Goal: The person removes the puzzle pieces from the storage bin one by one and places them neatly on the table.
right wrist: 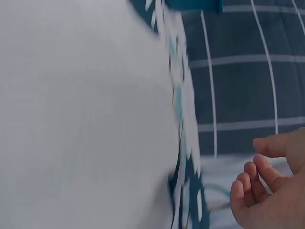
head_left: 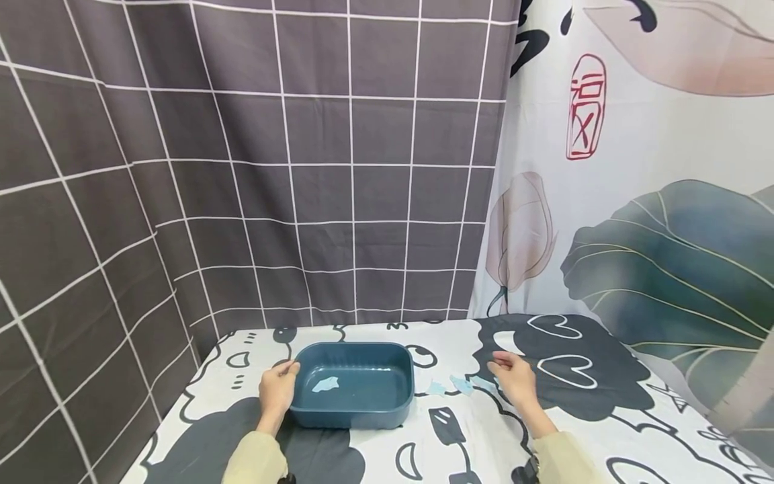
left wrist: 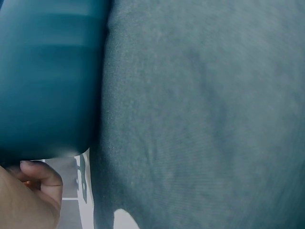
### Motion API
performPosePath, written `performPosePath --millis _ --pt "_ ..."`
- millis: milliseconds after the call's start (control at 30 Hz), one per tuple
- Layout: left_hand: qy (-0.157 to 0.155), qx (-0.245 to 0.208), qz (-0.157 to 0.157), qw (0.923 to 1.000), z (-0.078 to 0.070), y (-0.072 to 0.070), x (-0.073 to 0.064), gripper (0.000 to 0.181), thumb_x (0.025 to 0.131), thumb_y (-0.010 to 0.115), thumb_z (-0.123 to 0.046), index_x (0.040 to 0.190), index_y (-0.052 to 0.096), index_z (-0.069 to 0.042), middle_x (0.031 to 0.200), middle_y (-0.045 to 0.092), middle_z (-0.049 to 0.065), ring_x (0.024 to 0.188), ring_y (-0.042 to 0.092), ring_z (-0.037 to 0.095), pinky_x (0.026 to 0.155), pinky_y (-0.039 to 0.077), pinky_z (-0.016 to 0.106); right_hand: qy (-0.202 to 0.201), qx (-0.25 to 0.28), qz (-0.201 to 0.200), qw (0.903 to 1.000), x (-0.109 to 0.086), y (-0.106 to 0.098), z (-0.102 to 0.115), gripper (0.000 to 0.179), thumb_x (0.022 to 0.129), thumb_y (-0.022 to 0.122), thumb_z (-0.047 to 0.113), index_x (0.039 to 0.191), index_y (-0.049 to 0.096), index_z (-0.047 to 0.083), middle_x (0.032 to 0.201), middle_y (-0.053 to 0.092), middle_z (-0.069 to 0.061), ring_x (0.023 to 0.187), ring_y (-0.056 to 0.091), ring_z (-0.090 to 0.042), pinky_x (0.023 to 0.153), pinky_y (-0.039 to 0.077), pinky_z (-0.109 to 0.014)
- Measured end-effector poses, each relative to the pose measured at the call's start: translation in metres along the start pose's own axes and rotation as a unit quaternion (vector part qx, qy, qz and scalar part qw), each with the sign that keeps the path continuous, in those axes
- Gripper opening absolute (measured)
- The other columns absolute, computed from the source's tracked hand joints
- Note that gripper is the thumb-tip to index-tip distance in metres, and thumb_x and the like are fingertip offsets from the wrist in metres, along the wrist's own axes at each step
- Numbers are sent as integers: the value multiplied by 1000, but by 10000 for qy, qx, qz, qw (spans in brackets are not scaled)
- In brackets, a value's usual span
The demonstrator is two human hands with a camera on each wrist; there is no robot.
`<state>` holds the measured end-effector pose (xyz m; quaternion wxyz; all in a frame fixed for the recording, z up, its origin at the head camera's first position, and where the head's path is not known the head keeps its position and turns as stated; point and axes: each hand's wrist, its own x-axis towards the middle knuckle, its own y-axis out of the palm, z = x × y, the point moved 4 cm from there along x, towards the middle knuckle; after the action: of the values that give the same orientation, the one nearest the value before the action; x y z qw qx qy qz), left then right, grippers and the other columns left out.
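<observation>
**Bin at the left hand, paper scraps by the right**

On the table [head_left: 605, 417], covered by a black-and-white cartoon-print cloth, a dark blue rectangular bin [head_left: 353, 385] stands upright a little left of centre. The left hand [head_left: 277, 388] rests against the bin's left end, its fingertips touching the rim near the far left corner; the fingers look only lightly bent, not wrapped round the wall. In the left wrist view the bin's [left wrist: 45, 76] blurred blue side fills the upper left, with the left hand's [left wrist: 28, 198] curled fingers just beneath it, and grey cloth takes up the rest.

Inside the bin one pale blue scrap [head_left: 325, 384] lies on the floor, towards the left side. Three more scraps [head_left: 462, 384] of the same pale blue lie on the cloth just right of the bin, between it and the right hand.

The right hand [head_left: 514, 378] is above the cloth, just right of those scraps, apart from the bin. Its fingers are loosely curled and hold nothing; whether they touch the nearest scrap cannot be told. The right wrist view shows the right hand [right wrist: 269, 188] the same way, relaxed and empty.

Behind the table hang a grey checked curtain [head_left: 272, 168] and, to the right, a lotus-print curtain [head_left: 653, 202].
</observation>
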<state>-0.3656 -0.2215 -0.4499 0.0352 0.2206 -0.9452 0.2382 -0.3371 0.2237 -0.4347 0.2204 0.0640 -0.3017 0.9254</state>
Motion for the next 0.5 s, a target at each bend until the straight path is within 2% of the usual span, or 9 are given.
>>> performPosePath --millis 100,300,400,500 --pt "-25 -23 0 10000 1 -1 -1 37 95 56 -20 120 64 6 121 63 30 111 58 47 96 42 58 -69 292 170 9994 -3 17 17 30 87 65 10 112 65 -9 101 70 -24 84 70 -22 71 49 -22" --pt "-145 -175 64 9997 1 2 -4 37 96 57 -20 121 64 6 124 63 29 116 57 47 100 40 58 -234 671 431 9965 -12 45 50 29 89 65 10 113 65 -6 105 70 -23 97 69 -34 79 55 -32" --pt "-127 -230 16 9997 1 1 -2 37 96 57 -20 121 64 6 127 61 29 120 54 48 104 39 58 -491 962 562 9926 -19 63 70 27 87 67 9 110 66 -6 103 70 -23 94 70 -33 78 54 -28" --pt "-117 -260 7 9996 0 -1 -1 37 95 58 -19 121 64 6 128 60 29 123 52 48 106 38 57 -729 1308 856 9850 -29 83 88 26 86 69 7 107 66 -7 100 70 -22 89 71 -28 75 54 -24"
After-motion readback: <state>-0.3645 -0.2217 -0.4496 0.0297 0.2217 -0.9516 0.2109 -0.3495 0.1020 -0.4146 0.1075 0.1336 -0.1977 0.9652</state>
